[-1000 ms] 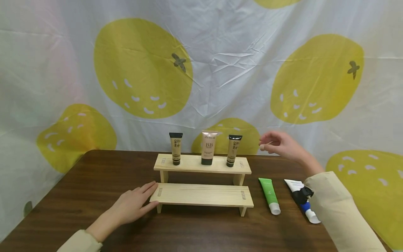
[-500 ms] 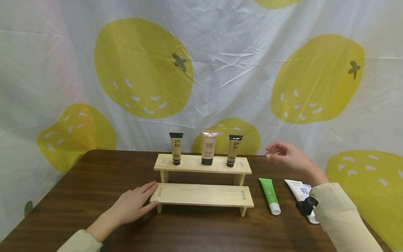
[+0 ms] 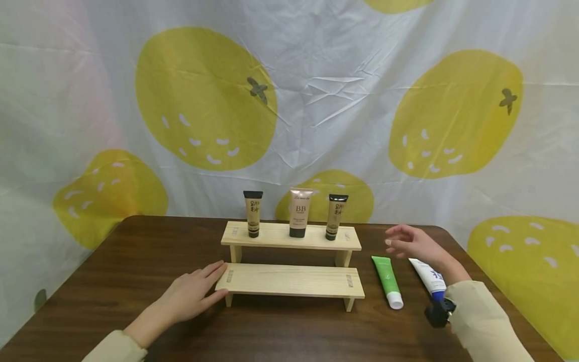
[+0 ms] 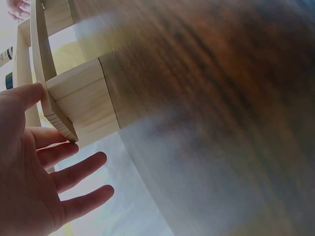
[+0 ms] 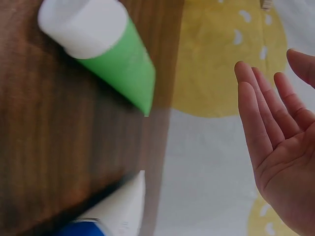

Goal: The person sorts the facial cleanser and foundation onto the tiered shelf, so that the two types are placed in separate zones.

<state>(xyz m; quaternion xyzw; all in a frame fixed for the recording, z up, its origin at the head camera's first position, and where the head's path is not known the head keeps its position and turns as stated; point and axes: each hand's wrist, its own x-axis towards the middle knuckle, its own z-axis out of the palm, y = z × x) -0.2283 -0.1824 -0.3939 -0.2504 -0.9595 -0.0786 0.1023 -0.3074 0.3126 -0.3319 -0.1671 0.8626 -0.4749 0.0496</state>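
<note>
In the head view, my left hand (image 3: pixel 192 296) rests at the left end of the lower step of a wooden two-tier display stand (image 3: pixel 289 279). Thumb and fingertips touch its corners, the other fingers spread straight in the left wrist view. Three cosmetic tubes stand on the upper step: a gold tube (image 3: pixel 254 213), a pink BB cream tube (image 3: pixel 300 211) and another gold tube (image 3: pixel 335 216). My right hand (image 3: pixel 422 246), holding nothing, hovers right of the stand, fingers loosely bent. Near it lie a green tube (image 3: pixel 386 279) and a white-and-blue tube (image 3: pixel 427 275), partly hidden by the wrist.
The stand and lying tubes are on a dark brown wooden table (image 3: pixel 181 241). Behind it hangs a white curtain (image 3: pixel 316 125) with yellow fruit prints. A black wrist camera (image 3: pixel 439 312) sits under my right wrist.
My right hand has moved down and slightly right, away from the upper step and toward the lying tubes. My left hand and the standing tubes have stayed put.
</note>
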